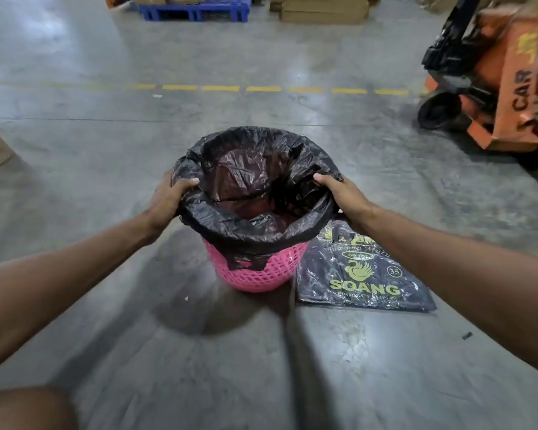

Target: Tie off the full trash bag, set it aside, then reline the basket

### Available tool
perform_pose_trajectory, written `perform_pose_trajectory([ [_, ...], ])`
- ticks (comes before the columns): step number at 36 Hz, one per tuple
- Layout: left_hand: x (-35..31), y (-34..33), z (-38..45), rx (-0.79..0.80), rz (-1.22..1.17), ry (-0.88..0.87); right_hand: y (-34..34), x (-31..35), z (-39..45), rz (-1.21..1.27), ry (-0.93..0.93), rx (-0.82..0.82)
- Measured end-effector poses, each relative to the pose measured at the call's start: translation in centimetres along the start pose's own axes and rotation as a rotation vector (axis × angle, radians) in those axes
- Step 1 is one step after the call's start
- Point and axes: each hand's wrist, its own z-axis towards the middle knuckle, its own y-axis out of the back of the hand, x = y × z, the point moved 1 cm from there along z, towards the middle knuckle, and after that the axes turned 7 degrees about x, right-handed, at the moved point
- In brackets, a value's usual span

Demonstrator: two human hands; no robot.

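grey concrete floor [106, 336] under pink basket [261, 274], bag packet [361, 274] touching, orange pallet truck [494, 97] well apart

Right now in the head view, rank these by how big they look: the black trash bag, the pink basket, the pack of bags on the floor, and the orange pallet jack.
1. Orange pallet jack, cut off by the frame
2. Black trash bag
3. Pack of bags, close to the trash bag's spread; unsure
4. Pink basket, mostly covered by the bag

The jack sits farther off, so it is likely bigger still.

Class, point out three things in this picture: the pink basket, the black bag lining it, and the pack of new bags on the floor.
Basket [258, 276]: head view, on its pink lattice wall.
Bag [246, 231]: head view, on the folded-over near rim.
Pack [362, 283]: head view, on its printed face.
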Motion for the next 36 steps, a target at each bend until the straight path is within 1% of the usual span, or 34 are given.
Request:
perform_pose_trajectory([
  [4,0.6,0.2,1.1,-0.019,0.005,0.032,-0.4,-1.0,0.3,-0.055,0.0,-0.002],
  [8,2.1,0.1,1.1,-0.073,-0.05,0.135,-0.4,-1.7,0.7,-0.065,-0.012,-0.004],
  [12,2.9,0.2,1.5,-0.096,-0.094,0.141,-0.4,-1.6,0.4,-0.083,-0.054,0.014],
  [16,4.2,1.2,2.2,-0.208,-0.004,0.164,-0.7,-1.4,0.0,-0.077,-0.048,0.015],
  [19,4.5,1.7,2.5,-0.218,0.109,0.168,-0.8,-1.5,-0.1,-0.084,-0.055,0.013],
  [25,4.1,1.5,1.6,-0.345,0.313,0.138,-0.6,-1.1,-0.1,-0.153,-0.069,0.011],
  [29,3.5,1.9,1.0,-0.36,0.396,0.099,-0.4,-0.7,-0.4,-0.219,-0.047,-0.009],
  [31,3.2,2.5,1.1,-0.361,0.45,0.063,-0.4,-0.1,-0.9,-0.302,-0.04,-0.036],
  [33,2.6,3.2,0.9,-0.364,0.455,0.021,0.0,0.6,-1.3,-0.374,-0.049,-0.029],
  [36,1.8,4.6,0.1,-0.385,0.437,-0.049,1.5,1.7,-2.3,-0.361,-0.057,0.004],
])
